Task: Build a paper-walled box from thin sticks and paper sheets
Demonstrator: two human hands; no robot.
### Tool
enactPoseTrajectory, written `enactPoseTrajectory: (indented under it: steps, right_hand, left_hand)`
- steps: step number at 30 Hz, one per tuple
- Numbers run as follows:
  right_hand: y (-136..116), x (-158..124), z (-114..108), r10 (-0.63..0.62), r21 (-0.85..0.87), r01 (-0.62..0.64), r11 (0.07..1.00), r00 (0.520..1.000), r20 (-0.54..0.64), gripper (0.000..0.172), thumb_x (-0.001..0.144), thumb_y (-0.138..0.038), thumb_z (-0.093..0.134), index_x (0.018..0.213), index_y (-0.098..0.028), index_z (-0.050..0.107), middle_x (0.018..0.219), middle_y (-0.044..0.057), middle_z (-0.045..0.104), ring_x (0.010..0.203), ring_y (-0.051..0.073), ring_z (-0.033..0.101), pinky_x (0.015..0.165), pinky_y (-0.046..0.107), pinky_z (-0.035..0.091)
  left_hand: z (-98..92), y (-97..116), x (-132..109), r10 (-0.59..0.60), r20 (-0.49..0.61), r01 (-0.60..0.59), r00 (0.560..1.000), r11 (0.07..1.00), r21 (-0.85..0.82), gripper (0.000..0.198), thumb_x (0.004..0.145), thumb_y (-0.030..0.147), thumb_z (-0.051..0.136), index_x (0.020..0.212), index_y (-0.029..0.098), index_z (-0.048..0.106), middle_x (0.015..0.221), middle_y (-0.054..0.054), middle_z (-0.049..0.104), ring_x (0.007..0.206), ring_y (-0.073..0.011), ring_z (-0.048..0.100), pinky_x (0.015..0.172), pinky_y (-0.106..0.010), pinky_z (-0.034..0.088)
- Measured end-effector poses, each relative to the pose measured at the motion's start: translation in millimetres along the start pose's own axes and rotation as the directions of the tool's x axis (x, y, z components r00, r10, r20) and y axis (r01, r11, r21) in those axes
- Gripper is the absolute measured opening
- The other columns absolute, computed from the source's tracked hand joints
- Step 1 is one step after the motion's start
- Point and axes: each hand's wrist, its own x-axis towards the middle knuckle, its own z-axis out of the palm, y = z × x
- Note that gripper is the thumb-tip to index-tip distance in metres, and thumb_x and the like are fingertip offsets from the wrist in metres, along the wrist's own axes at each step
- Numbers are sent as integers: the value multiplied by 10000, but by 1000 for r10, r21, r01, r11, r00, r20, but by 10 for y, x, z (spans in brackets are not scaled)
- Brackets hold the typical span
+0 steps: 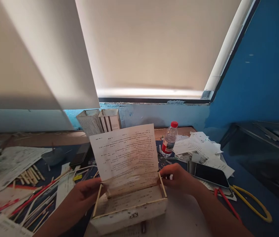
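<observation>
A shallow open box [129,215] covered in printed paper, with thin wooden strips along its rim, is tilted in front of me. At its back edge a printed sheet [129,151] stands up like a raised flap. My left hand [86,192] grips the box's back left corner, its fingertips hidden behind the sheet. At the back right corner my right hand [176,179] has its fingers curled and pressed against the box and the sheet's lower edge. Beneath the box is a pale flat surface [181,217].
A red-capped bottle [169,141] stands behind my right hand. Right lie a phone [208,173], paper scraps [201,144] and yellow-and-red-handled scissors [253,197]. Left are wooden sticks [32,176], straws [34,200] and papers [13,164]. Two paper-covered containers [110,120] stand behind.
</observation>
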Motion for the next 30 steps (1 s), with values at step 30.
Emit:
enactPoseTrajectory:
  steps: [30]
  right_hand:
    - [-42,-14,-117,4,125,-8,992,999,32,228,964,-384,668,981,-193,791,848,41,741,727,154,595,659,254,488]
  left_hand:
    - [166,173,-68,1,224,29,975,991,-131,407,1017,310,602,1417,383,619,1472,-2,652,1359,-304,589,1147,-470,479]
